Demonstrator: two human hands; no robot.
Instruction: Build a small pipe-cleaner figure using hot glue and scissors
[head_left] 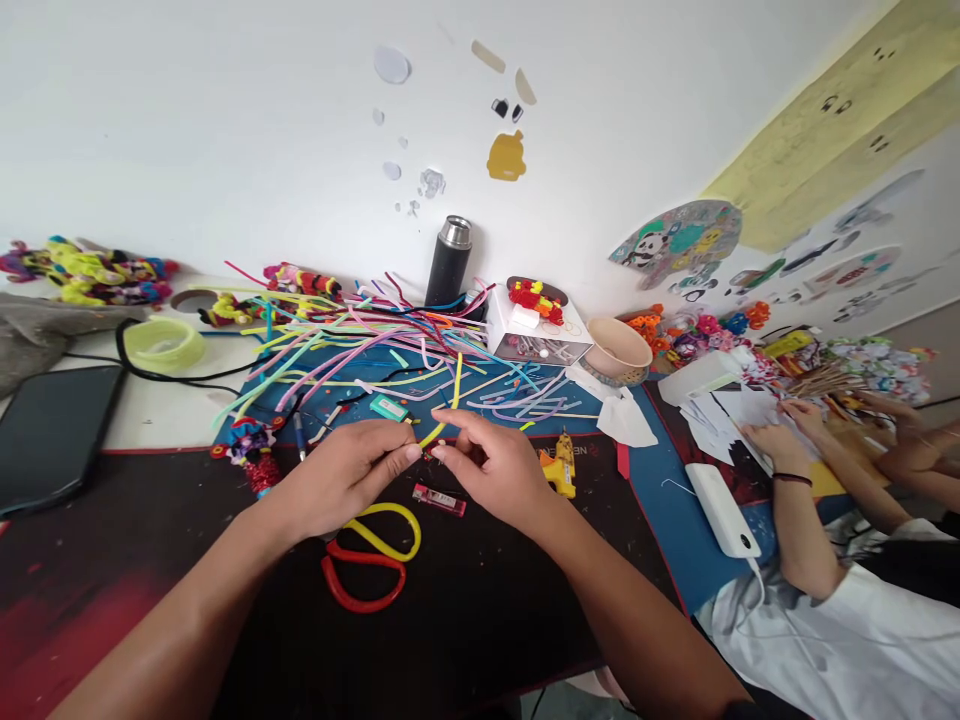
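Note:
A yellow pipe cleaner [458, 380] rises in a curve between my two hands above the black mat. My left hand [360, 475] is closed, thumb against the fingers, pinching its lower end. From the other side my right hand [495, 468] has it between curled thumb and forefinger. Something small and reddish at the fingertips is too small to make out. Just below lie scissors with one yellow and one red handle [367, 604], their blades hidden by my left hand. A small red packet [439, 499] lies between my forearms.
Loose pipe cleaners [337, 335] are heaped at the back beside a black flask [448, 262]. A yellow glue gun [561, 466] lies right of my right hand, a phone [56, 430] far left. Near a white power bank [721, 510], other people's hands [780, 445] work at right.

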